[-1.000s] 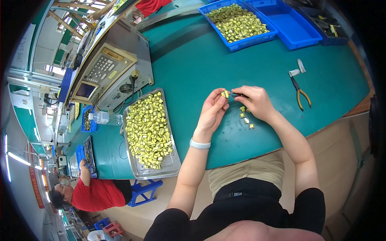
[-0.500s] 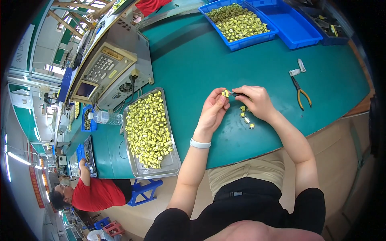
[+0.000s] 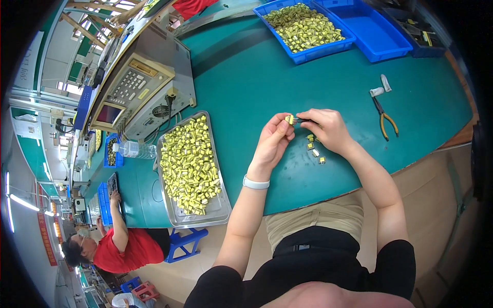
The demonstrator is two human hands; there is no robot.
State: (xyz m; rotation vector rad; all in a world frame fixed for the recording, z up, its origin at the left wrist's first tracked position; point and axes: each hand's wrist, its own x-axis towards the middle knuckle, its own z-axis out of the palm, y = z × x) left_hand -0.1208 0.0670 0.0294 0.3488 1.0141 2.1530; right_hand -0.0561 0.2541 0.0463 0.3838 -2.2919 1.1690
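Observation:
My left hand [image 3: 273,137] pinches a small yellow transformer-like part [image 3: 289,119] between thumb and fingertips, above the green table. My right hand [image 3: 328,128] is closed around a dark, thin-tipped tool that looks like tweezers [image 3: 303,120]. The tool's tips point left and meet the side of the part, though the exact contact is too small to make out. Several loose yellow parts [image 3: 310,146] lie on the table just below my right hand, and one of them [image 3: 322,160] sits nearer the table's front edge.
Left of my arm stands a metal tray [image 3: 224,208] heaped with yellow parts. Beyond it are a bench instrument [image 3: 146,82] and a plastic bottle [image 3: 137,150]. Blue bins [image 3: 300,59] line the far side. Orange-handled pliers [image 3: 382,117] lie right. A co-worker in red [image 3: 126,251] sits left.
The part in my left hand has turned and shifted slightly right against the tool; both hands otherwise stay in place. The co-worker's arm has moved, and a dark tray there has shifted.

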